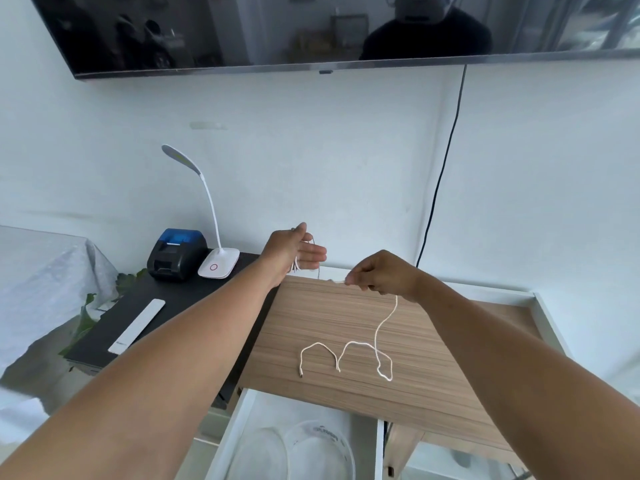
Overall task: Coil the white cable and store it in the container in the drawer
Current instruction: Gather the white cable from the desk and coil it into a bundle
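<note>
A thin white cable (377, 344) lies in loose bends on the wooden desk top (346, 323), its free plug end at the lower left. My right hand (381, 273) pinches the cable above the desk, and the cable hangs down from it. My left hand (294, 249) is held up to the left, fingers extended, with a few turns of cable wrapped around the palm. Below the desk edge a white drawer (235, 431) stands pulled out, holding clear round containers (322, 448).
A white desk lamp (216, 258) and a black-and-blue small printer (176, 254) stand on the black side table (114, 327), with a white flat bar (136, 325) on it. A wall-mounted TV (311, 29) hangs above, its black cord (441, 174) running down the wall.
</note>
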A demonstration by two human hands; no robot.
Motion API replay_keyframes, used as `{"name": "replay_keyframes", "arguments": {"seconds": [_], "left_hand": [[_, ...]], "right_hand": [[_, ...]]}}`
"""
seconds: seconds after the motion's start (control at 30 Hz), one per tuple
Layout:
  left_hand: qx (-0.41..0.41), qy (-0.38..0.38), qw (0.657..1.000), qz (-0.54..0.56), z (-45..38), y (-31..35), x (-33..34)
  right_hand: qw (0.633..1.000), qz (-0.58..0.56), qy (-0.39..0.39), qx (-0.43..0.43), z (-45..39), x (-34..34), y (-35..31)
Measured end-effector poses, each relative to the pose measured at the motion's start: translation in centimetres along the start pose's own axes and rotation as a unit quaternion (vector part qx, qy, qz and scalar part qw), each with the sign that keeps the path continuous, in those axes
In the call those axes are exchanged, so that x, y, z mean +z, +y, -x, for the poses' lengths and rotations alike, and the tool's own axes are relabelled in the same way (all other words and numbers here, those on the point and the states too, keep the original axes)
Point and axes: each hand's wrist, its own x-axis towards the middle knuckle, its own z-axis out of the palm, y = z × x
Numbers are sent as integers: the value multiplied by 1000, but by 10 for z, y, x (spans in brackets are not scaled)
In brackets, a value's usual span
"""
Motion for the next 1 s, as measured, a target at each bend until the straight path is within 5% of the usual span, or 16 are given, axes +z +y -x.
{"name": "replay_keyframes", "arguments": {"seconds": [0.23,0.4,0.6,0.9,1.0], "left_hand": [[-35,-32,997,-54,14,-19,17],[-60,-51,995,-55,20,-17,20],[-117,-102,987,-46,22,2,-3],[-53,58,995,55,13,33,-42],[-43,70,994,69,10,33,-50]], "right_hand": [[991,-122,54,-19,-7,2,-18],[986,-98,137,-8,-8,-5,-19],[992,-52,113,15,5,-29,1],[961,-188,194,64,27,-27,58],[956,-119,260,62,27,-21,60]]}}
